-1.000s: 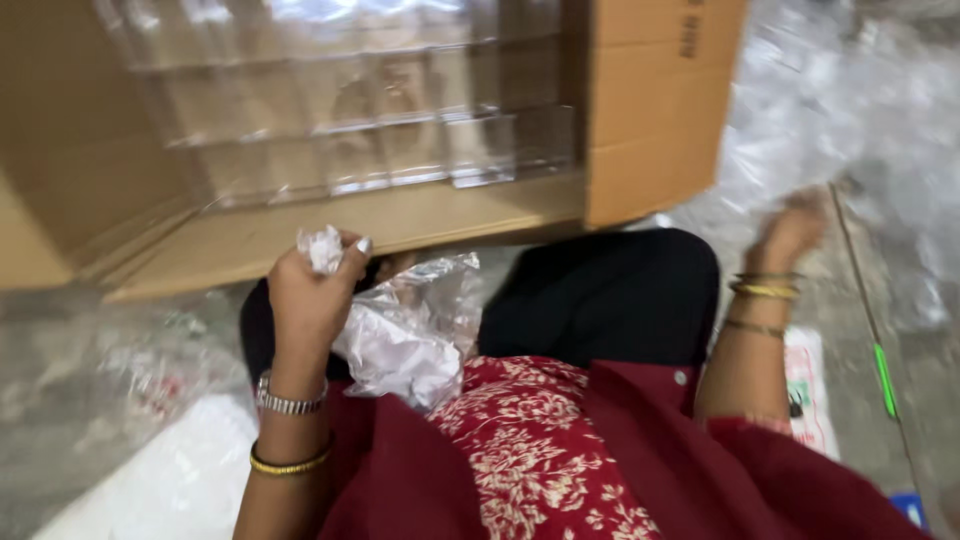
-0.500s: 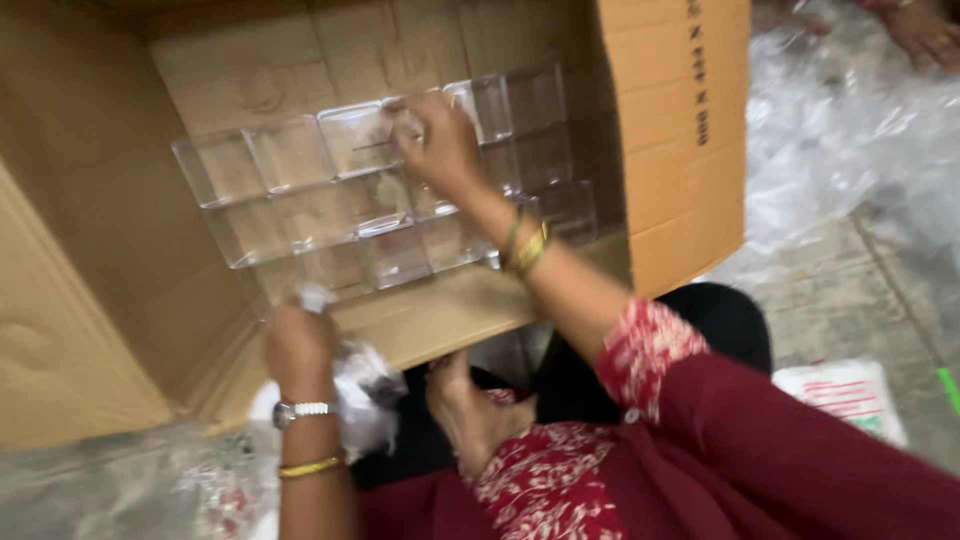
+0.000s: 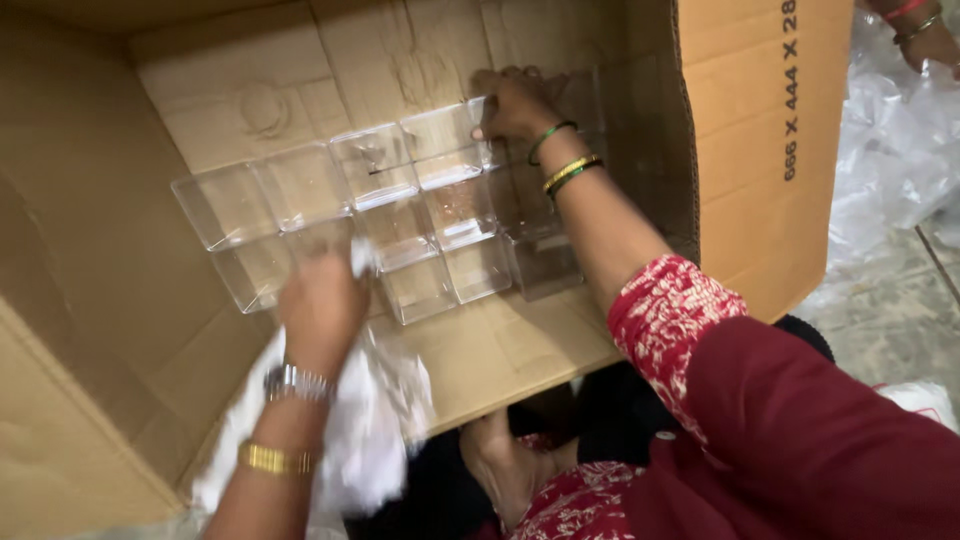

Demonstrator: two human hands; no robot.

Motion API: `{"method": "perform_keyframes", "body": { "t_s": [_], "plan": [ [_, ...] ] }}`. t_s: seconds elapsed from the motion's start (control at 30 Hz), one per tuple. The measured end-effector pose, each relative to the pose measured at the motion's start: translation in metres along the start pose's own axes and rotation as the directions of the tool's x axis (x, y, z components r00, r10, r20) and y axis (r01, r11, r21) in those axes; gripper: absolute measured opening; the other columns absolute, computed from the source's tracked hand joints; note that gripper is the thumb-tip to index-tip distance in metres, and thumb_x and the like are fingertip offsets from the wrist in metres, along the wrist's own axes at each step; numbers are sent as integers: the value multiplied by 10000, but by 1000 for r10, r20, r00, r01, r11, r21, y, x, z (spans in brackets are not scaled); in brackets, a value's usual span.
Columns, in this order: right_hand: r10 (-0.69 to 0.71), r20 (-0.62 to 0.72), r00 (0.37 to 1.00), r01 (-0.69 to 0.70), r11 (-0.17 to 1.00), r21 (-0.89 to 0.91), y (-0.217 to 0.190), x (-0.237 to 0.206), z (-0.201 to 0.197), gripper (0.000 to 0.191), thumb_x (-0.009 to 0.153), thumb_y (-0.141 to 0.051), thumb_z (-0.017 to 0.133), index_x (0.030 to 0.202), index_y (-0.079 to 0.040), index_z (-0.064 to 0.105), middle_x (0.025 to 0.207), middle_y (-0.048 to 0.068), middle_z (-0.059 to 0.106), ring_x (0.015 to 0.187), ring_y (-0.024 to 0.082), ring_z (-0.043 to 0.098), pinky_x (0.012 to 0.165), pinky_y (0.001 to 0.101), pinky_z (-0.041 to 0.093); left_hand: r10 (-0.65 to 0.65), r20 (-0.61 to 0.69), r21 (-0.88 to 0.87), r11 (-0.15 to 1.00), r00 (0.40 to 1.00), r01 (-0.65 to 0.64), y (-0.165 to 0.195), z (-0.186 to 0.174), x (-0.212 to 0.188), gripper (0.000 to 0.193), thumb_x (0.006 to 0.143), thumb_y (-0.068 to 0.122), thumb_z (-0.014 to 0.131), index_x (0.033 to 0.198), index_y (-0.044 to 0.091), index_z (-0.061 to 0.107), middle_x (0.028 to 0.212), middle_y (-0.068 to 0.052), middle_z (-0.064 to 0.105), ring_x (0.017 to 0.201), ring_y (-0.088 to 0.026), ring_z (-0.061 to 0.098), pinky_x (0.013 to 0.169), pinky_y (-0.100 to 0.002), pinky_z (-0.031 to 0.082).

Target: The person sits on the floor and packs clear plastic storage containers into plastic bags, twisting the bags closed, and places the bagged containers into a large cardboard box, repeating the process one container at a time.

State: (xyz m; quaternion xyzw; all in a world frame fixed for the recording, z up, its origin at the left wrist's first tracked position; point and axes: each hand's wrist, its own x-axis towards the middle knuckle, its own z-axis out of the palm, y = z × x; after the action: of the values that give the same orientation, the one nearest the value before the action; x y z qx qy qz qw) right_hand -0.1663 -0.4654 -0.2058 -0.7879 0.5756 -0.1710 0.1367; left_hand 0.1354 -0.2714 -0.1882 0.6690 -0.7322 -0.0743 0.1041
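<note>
A large cardboard box (image 3: 120, 330) lies open on its side in front of me. Inside it, clear plastic boxes (image 3: 400, 215) are stacked in rows against the back panel. My right hand (image 3: 512, 102) reaches deep into the carton and grips the top right clear box (image 3: 590, 105) of the stack. My left hand (image 3: 322, 305) is blurred at the lower left of the stack, holding a crumpled clear plastic wrap (image 3: 375, 430) that hangs down beside my wrist.
Crumpled plastic sheeting (image 3: 900, 170) covers the floor to the right of the carton. Another person's hand (image 3: 925, 35) with bangles shows at the top right corner. My folded legs and foot (image 3: 500, 465) lie below the carton's lower flap.
My right hand slid from the stack's middle to its top right box. My left hand rose with the plastic wrap from below the flap to the stack's lower left.
</note>
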Motion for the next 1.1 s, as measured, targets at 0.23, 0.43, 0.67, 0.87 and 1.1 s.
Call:
{"method": "perform_keyframes", "body": {
  "t_s": [0.23,0.43,0.67,0.87,1.1],
  "plan": [
    [-69,-51,996,67,997,-24,16,13,22,620,661,-347,933,1232,-254,711,1188,153,674,1156,389,560,1044,484,352,100,-152,12,995,983,-99,17,46,169,802,563,228,967,1257,52,608,1216,-253,576,905,-406,664,720,-467,561],
    [0,7,1000,0,1000,-13,14,22,31,664,634,-240,905,1265,-294,705,1215,93,683,1205,318,598,1136,466,337,113,-5,98,989,994,-112,1,73,207,624,608,223,957,1152,94,682,1031,-188,695,1004,-360,672,805,-462,558],
    [1,-179,984,-10,999,-49,6,14,24,646,575,-211,950,1181,-316,753,1170,-7,692,1236,327,507,1062,759,91,199,-169,-54,976,965,-211,-18,58,189,673,601,193,923,1232,144,694,988,-188,694,916,-389,675,763,-490,543],
    [-146,-290,946,164,986,36,3,11,7,742,533,-94,923,1229,-282,749,1253,55,658,1210,361,501,1059,447,459,238,-357,-46,961,903,-271,-13,31,171,651,638,182,923,1250,139,706,1053,-192,688,866,-403,681,711,-490,551],
    [-101,-267,958,127,989,82,-10,-24,-26,730,523,-87,944,1206,-274,767,1233,72,681,1185,354,509,1039,435,448,335,-360,54,939,871,-339,0,-26,124,623,667,259,962,1235,150,731,1022,-171,722,870,-377,700,737,-474,562]
  ]
}}
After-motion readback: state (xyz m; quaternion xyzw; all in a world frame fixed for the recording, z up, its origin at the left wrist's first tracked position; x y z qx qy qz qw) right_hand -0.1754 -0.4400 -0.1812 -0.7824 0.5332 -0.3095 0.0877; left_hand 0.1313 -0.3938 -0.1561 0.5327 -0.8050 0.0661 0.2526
